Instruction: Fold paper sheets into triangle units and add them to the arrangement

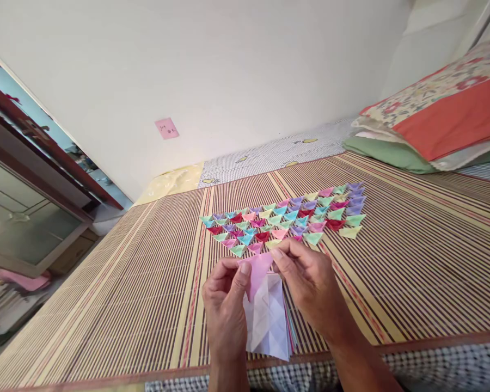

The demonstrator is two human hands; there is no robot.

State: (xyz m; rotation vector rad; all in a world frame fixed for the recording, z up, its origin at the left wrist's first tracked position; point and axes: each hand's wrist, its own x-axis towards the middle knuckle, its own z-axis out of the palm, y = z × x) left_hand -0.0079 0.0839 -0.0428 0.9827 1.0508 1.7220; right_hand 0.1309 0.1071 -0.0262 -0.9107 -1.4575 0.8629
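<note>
A pink sheet of origami paper (260,268), folded into a pointed shape, is pinched between both hands. My left hand (227,296) grips its left edge with thumb and fingers. At the upper right corner, my right hand (306,283) holds it between thumb and forefinger. Under the hands lies a stack of creased paper sheets (271,326), pale on top with coloured edges at its right side. Just beyond stand rows of small folded paper pieces (286,220) in green, pink, red, blue, purple and yellow.
A striped bamboo mat (126,283) covers the bed. Floral and red bedding (453,109) is piled at the right, on a green cloth (387,152). A pink note (167,128) is stuck on the white wall. To the left stands a cabinet with a glass door (24,212).
</note>
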